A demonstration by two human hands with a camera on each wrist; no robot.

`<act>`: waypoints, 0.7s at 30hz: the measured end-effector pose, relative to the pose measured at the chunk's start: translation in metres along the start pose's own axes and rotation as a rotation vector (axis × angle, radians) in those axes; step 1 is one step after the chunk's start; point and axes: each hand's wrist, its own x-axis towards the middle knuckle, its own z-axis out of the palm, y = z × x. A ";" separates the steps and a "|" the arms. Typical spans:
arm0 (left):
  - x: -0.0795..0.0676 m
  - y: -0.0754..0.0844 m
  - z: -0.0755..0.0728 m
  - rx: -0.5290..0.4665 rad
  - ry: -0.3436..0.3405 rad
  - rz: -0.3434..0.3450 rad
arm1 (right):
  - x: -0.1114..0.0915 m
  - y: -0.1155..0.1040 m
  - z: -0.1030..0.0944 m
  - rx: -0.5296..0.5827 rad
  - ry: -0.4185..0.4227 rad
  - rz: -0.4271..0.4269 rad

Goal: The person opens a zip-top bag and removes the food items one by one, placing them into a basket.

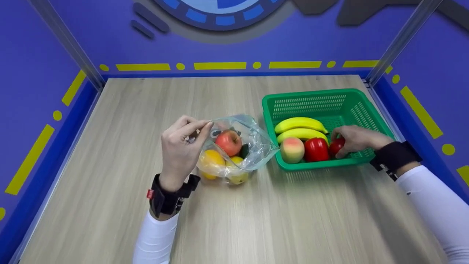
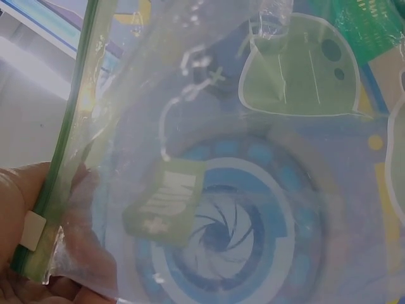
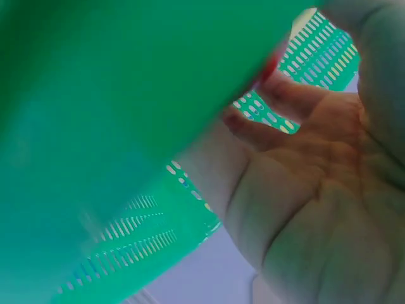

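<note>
My left hand [image 1: 183,146] pinches the rim of a clear zip bag [image 1: 262,146] and holds its mouth open. Inside the bag lie a red apple [image 1: 228,143], an orange [image 1: 211,163], a yellow fruit [image 1: 238,178] and something dark green [image 1: 244,150]. The left wrist view shows the bag's green zip strip [image 2: 71,114] and a white slider [image 2: 33,231] beside the thumb. My right hand [image 1: 353,139] reaches into a green basket [image 1: 269,106], its fingers curled round a round dark red fruit [image 1: 336,146]. The basket wall hides most of that fruit in the right wrist view.
Beside the held fruit lie a red bell pepper [image 1: 316,149], a peach [image 1: 292,150] and two bananas [image 1: 301,125], all in the basket. The wooden table [image 1: 121,146] is bounded by blue walls [image 1: 238,47] at the back and sides.
</note>
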 end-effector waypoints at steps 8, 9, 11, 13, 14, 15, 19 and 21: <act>0.002 0.002 0.001 0.010 0.001 0.002 | -0.007 -0.001 0.002 0.012 -0.009 -0.034; 0.002 0.002 0.001 0.012 -0.001 0.002 | -0.009 -0.003 0.001 0.006 0.002 -0.036; 0.001 0.001 0.001 0.012 -0.007 0.001 | -0.013 -0.009 -0.003 -0.007 0.035 -0.044; 0.001 0.001 0.001 0.014 -0.010 0.000 | -0.017 -0.020 -0.009 -0.032 0.094 -0.059; 0.001 0.001 0.001 0.016 -0.011 -0.001 | -0.020 -0.028 -0.012 -0.043 0.132 -0.066; 0.000 0.001 0.001 0.015 -0.011 -0.001 | -0.023 -0.036 -0.015 -0.054 0.175 -0.077; 0.000 0.002 0.001 0.014 -0.006 -0.003 | -0.035 -0.076 -0.022 -0.078 0.391 -0.150; 0.000 0.002 0.002 0.010 -0.004 -0.004 | -0.040 -0.097 -0.022 -0.078 0.517 -0.217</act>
